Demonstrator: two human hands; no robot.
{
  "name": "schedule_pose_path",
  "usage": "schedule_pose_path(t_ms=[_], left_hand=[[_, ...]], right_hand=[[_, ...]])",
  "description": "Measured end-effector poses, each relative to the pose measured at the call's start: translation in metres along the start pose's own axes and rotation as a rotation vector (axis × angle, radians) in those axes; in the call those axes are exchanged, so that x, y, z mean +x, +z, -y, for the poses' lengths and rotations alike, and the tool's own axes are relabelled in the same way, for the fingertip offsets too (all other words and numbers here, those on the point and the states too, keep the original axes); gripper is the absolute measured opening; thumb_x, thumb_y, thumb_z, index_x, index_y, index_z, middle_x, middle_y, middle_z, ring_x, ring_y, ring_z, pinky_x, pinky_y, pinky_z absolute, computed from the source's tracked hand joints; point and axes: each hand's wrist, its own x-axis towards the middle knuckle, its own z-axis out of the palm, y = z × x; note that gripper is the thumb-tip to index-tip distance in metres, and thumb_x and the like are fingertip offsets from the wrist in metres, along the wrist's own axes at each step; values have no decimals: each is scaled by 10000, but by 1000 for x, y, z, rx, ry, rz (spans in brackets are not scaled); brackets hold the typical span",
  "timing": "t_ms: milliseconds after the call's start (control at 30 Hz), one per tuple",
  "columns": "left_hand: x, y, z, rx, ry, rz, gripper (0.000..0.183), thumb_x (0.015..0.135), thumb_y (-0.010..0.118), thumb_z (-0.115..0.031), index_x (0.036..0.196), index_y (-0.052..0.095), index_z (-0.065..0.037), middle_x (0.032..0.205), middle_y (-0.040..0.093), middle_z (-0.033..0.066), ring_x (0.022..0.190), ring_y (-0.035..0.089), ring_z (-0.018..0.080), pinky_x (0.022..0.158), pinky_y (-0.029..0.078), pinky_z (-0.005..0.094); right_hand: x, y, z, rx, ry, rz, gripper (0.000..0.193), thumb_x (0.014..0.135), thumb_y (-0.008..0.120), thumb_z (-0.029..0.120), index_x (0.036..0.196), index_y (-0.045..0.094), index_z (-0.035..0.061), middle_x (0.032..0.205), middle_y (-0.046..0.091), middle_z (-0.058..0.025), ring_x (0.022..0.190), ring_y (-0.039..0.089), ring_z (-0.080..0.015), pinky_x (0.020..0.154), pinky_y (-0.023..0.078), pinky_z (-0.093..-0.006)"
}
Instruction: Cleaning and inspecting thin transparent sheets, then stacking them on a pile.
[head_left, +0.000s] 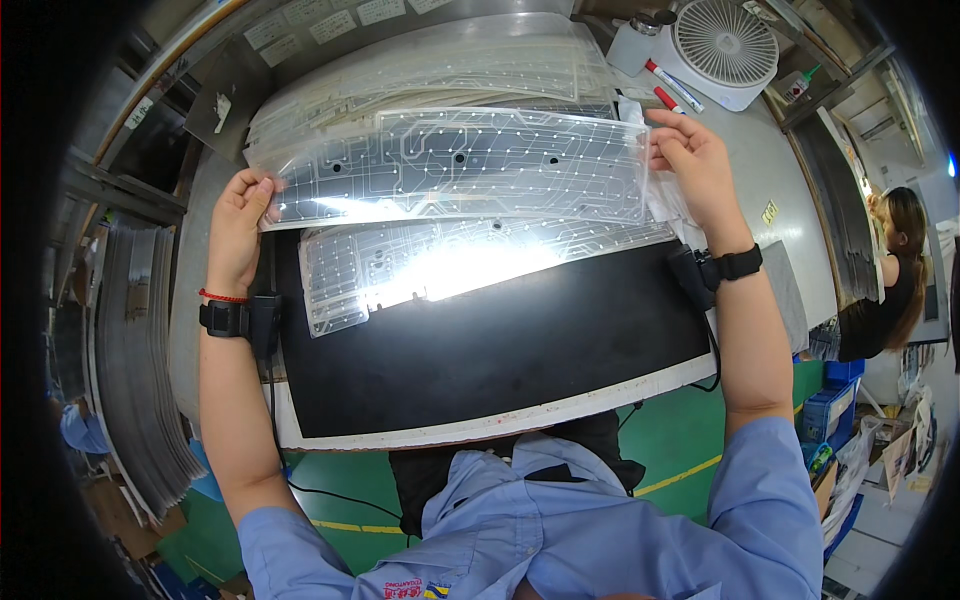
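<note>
A clear flexible circuit sheet (pixel 510 165) with silvery traces, rows of pale dots and a few dark round spots is stretched between my hands. My left hand (pixel 242 215) pinches its left end between thumb and fingers. At the right end, the fingertips of my right hand (pixel 692 165) close on the sheet's edge, with the index finger more extended. Beneath it, a second clear circuit sheet (pixel 335 285) lies on a black mat (pixel 500 350), partly covered and washed out by a bright reflection.
A stack of clear sheets (pixel 430 75) lies behind. At the far right are a white fan (pixel 728 50), a bottle (pixel 632 48), markers (pixel 668 98) and a green-tipped bottle (pixel 797 84). Piled grey sheets (pixel 145 350) stand left. Another person (pixel 890 265) sits at the right.
</note>
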Motion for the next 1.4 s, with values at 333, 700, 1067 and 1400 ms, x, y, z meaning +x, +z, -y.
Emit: schedule_pose_path(t_ms=[333,700,1067,1400], left_hand=[[0,1,-1,-7,5,6,99,990,558,-139,1042,589,-61,955,674,22,690,537,24,658,454,166],[0,2,0,-6,9,2,99,995,545,-129,1047,588,-57,954,673,24,695,537,25,656,452,164],[0,1,0,-13,7,0,107,994,546,-129,1057,585,-52,960,673,32,690,543,30,650,454,166],[1,1,0,-11,8,2,104,992,551,-134,1050,587,-55,958,672,25,687,542,26,647,452,165]], right_hand=[[-2,1,1,57,-9,27,375,855,636,15,1212,556,-67,875,654,-31,767,619,-79,704,505,-212],[-2,2,2,16,-12,6,357,831,654,7,1171,576,-65,845,648,-24,734,607,-71,674,491,-205],[-2,2,1,32,-14,1,366,826,652,6,1176,573,-69,849,655,-29,730,603,-74,677,489,-208],[-2,1,3,8,-12,2,350,838,590,-6,1183,583,-65,871,654,-22,761,609,-79,703,510,-217]])
